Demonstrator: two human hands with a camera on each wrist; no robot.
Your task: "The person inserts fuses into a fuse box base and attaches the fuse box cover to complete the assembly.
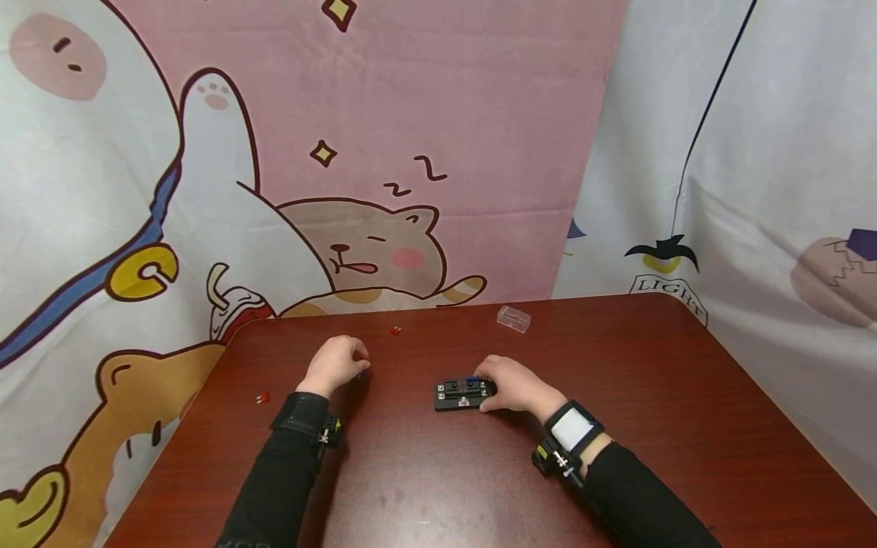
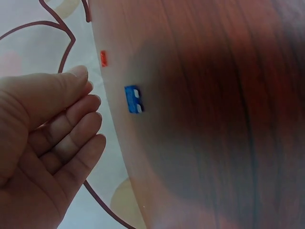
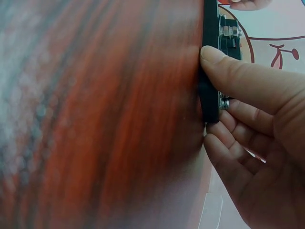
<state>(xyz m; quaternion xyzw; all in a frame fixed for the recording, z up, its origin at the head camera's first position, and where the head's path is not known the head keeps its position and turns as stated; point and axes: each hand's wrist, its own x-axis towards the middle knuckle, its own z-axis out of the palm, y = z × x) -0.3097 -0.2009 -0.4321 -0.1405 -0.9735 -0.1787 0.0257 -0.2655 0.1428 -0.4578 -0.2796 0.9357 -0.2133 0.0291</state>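
Firstly, head view. Right hand (image 1: 517, 383) at the right end of a black block (image 1: 452, 403), which lies on the brown table (image 1: 411, 472); thumb at the near side, fingers toward the far side, block reaching leftward out of the grasp. Blue part (image 1: 473, 378) at the block's far edge, beside the fingers. Left hand (image 1: 334, 364) well apart, left of the block, low over the table. One red piece (image 1: 396, 330) beyond the left hand; another to its left. Clear box (image 1: 514, 320) farther back than the block. Writing: LIGHT in capitals on a printed banner (image 1: 668, 289), right side of the backdrop; two Z shapes (image 1: 430, 167) above the sleeping animal (image 1: 384, 247). Letters on the left sleeve (image 1: 267, 479) cut by the frame, unreadable.

Left wrist view. Left hand relaxed, fingers loosely bent, gripping nothing. Blue two-pronged piece (image 2: 131, 99) on the table, near the fingertips, apart from them.

Right wrist view. Right hand grasps the block: thumb on its side, fingers around its end. Metal contacts (image 3: 231, 32) show beyond the thumb.
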